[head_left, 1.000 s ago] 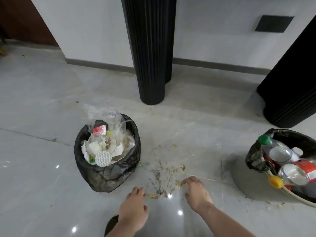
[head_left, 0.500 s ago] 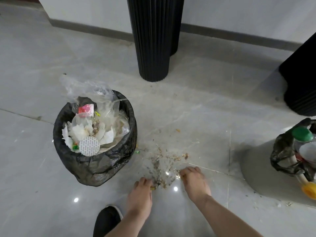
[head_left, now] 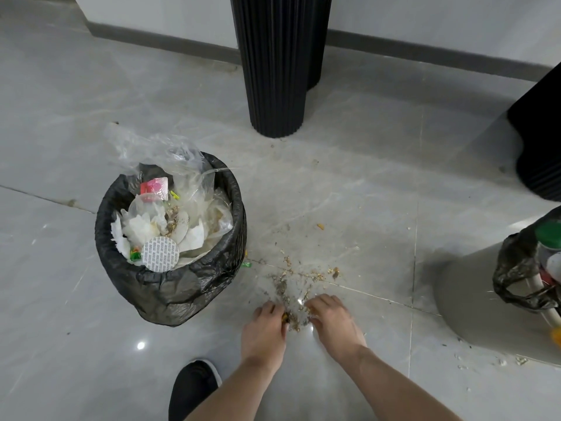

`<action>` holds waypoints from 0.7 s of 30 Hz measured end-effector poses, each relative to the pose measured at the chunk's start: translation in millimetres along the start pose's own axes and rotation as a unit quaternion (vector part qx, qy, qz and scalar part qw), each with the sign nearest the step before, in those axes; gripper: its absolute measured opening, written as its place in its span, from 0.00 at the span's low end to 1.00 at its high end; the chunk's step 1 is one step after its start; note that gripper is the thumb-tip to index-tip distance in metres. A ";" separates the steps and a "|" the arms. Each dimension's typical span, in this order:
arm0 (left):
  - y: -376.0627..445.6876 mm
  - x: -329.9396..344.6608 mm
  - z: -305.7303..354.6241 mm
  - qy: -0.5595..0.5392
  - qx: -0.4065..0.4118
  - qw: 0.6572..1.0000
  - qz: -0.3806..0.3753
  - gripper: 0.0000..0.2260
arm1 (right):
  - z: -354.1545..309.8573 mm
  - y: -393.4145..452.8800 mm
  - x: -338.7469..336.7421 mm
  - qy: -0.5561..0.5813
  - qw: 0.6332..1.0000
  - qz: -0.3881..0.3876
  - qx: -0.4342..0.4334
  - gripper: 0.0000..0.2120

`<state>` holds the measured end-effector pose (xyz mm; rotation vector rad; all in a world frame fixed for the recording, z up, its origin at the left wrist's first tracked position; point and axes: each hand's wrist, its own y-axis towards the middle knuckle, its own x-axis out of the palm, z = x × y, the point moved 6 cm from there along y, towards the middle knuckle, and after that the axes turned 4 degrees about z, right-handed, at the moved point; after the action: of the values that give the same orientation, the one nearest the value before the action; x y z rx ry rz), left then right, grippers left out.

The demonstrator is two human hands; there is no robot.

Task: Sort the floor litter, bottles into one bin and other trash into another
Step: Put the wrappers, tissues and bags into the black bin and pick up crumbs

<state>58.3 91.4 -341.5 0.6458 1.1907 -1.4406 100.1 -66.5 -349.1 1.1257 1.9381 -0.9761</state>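
A: Any writing you can make out?

B: Only on the round white seal disc (head_left: 160,254) lying at the near edge of the trash bin (head_left: 188,287). It is covered in rows of small grey print, too fine to read.

A: And the pink-and-red packet (head_left: 154,188) at the bin's far edge?

B: A printed pattern, no legible words.

A: The green bottle cap (head_left: 549,234) at the right edge?

B: Plain. No text, brand or number can be read anywhere.

Soft, even indoor light. Small white glare spots shine on the glossy floor tiles (head_left: 349,208). Wide-angle bending curves the frame edges; focus is sharp.
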 end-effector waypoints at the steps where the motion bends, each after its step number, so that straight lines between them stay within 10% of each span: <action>1: 0.5 1.0 1.8 0.001 0.005 1.000 0.005 0.10 | 2.3 -0.4 -0.6 0.010 1.000 0.007 0.007 0.17; 21: 2.6 4.2 15.2 0.025 0.057 0.998 -0.028 0.20 | -7.9 -6.1 5.3 0.034 0.999 -0.009 0.004 0.21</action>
<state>63.1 76.1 -340.9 0.7345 1.1799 -1.5559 91.0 -59.7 -348.0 1.1625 2.0033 -0.9667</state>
